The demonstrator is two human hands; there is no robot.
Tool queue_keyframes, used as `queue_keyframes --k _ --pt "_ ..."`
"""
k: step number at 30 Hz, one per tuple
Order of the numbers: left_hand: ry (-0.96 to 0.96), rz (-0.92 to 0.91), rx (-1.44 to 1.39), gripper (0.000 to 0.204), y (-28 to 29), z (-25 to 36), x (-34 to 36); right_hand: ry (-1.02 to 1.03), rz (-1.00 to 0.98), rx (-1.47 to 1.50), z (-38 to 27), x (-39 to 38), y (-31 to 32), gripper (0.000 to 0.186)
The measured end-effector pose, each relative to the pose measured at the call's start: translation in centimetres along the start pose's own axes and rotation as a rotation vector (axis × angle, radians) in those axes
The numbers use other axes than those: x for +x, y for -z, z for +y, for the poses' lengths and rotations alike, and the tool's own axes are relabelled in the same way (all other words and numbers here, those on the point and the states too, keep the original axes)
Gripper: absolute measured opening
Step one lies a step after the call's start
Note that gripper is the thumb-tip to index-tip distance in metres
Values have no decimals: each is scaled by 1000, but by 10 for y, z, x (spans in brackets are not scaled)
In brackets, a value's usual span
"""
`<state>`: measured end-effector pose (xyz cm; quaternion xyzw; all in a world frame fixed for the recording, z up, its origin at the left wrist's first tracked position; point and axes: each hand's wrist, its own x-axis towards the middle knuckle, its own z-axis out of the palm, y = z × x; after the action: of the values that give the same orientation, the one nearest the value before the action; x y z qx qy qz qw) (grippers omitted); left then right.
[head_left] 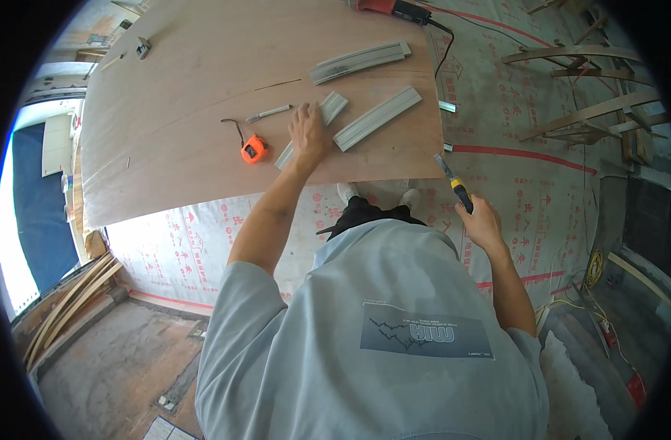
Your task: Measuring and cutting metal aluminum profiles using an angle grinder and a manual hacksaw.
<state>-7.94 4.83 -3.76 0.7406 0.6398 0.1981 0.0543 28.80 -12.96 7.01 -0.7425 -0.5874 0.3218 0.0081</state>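
A short pale grey grooved metal profile lies slanted on the brown board. My left hand is closed over its middle, hiding that part. In my right hand, off the board's right front corner, is a hand tool with a black-and-yellow handle and a narrow grey metal end. That end points toward the board's edge. Two more profile pieces lie close by, a pale one to the right and a stacked-looking one farther back.
An orange tape measure and a white marker lie left of my left hand. A red-and-black power tool with a cord sits at the far edge. Printed sheeting covers the floor; curved wooden frames stand right, wooden strips left.
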Motion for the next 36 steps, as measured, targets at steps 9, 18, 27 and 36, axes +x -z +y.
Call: queue_keyframes --k 9,18,27,36 --pt "-159 -443 -41 56 -41 90 23 47 3 70 -12 -7 -3 28" --pt "700 -112 -1702 35 49 127 51 134 -300 692 -44 -13 11 26" --pt "701 32 -1798 31 69 127 46 237 -409 682 -77 -7 30 31" --pt "648 94 -1777 33 74 131 36 226 -372 594 -82 -8 29 36"
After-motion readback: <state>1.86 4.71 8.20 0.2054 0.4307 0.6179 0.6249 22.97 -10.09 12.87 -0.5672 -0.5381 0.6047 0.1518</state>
